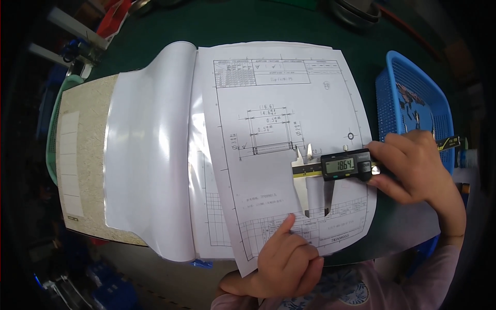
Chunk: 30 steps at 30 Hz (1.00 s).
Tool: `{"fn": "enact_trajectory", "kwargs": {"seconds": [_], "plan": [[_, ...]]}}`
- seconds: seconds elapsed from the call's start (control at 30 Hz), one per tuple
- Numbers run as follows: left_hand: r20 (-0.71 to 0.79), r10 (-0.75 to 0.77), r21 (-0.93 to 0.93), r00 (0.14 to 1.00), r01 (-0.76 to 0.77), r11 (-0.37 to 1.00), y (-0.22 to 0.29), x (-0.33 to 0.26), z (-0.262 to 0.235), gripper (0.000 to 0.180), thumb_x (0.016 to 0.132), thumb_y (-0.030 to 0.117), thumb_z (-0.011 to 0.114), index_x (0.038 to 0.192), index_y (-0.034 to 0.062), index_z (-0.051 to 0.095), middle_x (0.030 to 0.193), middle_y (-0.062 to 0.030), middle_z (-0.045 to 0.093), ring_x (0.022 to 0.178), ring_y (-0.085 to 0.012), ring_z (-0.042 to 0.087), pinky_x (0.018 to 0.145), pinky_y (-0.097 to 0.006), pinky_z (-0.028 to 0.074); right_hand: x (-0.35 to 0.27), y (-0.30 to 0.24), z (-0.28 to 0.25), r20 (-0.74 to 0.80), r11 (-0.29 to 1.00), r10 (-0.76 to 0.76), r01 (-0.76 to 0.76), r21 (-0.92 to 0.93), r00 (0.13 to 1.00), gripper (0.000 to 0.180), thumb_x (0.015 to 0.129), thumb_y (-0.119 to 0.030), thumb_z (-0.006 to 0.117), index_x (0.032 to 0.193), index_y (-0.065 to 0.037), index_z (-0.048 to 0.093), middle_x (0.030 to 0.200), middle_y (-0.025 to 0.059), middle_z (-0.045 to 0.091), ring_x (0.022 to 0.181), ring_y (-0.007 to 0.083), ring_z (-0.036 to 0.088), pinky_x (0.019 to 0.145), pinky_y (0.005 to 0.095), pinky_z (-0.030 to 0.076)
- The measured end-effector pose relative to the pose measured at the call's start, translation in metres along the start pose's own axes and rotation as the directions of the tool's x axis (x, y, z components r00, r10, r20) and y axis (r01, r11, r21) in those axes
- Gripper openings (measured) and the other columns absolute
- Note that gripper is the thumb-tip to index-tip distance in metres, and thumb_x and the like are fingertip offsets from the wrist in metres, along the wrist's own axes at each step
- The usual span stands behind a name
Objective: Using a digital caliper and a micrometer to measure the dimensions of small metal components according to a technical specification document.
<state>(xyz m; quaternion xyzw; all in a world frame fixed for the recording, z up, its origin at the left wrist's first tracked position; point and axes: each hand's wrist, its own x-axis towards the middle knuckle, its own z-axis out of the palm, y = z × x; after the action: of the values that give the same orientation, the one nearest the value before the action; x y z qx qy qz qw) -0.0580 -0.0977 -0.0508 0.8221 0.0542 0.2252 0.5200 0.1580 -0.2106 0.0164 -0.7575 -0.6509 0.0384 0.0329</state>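
My right hand (408, 163) is closed round the body of a digital caliper (347, 164), holding it over a printed technical drawing (268, 181). The caliper's display is lit, and its long jaws stand a little apart with no part visible between them. Below the jaws is my left hand (289, 258), over the lower edge of the drawing. Its index finger stretches toward one jaw tip, while the other fingers curl in; whatever they may hold is hidden. The sheet shows a slim shaft with dimension lines.
An opened folder (85, 155) with a clear plastic sleeve (147, 155) lies left of the drawing, over a green tray (51, 139). At the right stands a blue plastic basket (385, 90) with small metal parts. Metal bowls (356, 13) sit at the back of the green tabletop (248, 26).
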Motion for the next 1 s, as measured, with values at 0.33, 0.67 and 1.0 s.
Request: {"fn": "enact_trajectory", "kwargs": {"seconds": [0.33,0.67,1.0], "plan": [[-0.011,0.007,0.010,1.000,-0.007,1.000,-0.0003,0.0008,0.0009,0.009,0.060,0.003,0.059,0.066,0.0021,0.052,0.060,-0.0092,0.048,0.051,-0.0229,0.049,0.086,-0.048,0.040,-0.0022,0.0006,0.0041,-0.049,1.000,-0.008,0.009,0.019,0.999,0.031,0.066,-0.029,0.061,0.084,-0.005,0.054,0.055,0.0044,0.041,0.041,0.0188,0.046,0.037,0.0296,0.033],[-0.027,0.001,0.027,1.000,-0.001,1.000,-0.0016,0.0000,0.0032,0.006,0.064,0.004,0.053,0.064,0.0024,0.047,0.057,-0.0064,0.049,0.051,-0.0204,0.048,0.089,-0.049,0.037,-0.0028,0.0000,0.0068,-0.080,1.000,-0.025,0.023,-0.016,0.996,0.032,0.063,-0.029,0.063,0.083,-0.005,0.054,0.055,0.0037,0.039,0.041,0.0182,0.045,0.037,0.0298,0.033],[-0.022,-0.009,0.027,1.000,0.010,1.000,-0.0008,0.0008,0.0023,0.007,0.066,0.005,0.054,0.065,0.0029,0.048,0.056,-0.0059,0.049,0.051,-0.0196,0.048,0.090,-0.049,0.037,-0.0024,-0.0005,0.0068,-0.088,1.000,-0.024,0.022,-0.022,0.996,0.031,0.063,-0.028,0.063,0.081,-0.005,0.054,0.055,0.0037,0.039,0.040,0.0179,0.045,0.037,0.0294,0.033]]}}
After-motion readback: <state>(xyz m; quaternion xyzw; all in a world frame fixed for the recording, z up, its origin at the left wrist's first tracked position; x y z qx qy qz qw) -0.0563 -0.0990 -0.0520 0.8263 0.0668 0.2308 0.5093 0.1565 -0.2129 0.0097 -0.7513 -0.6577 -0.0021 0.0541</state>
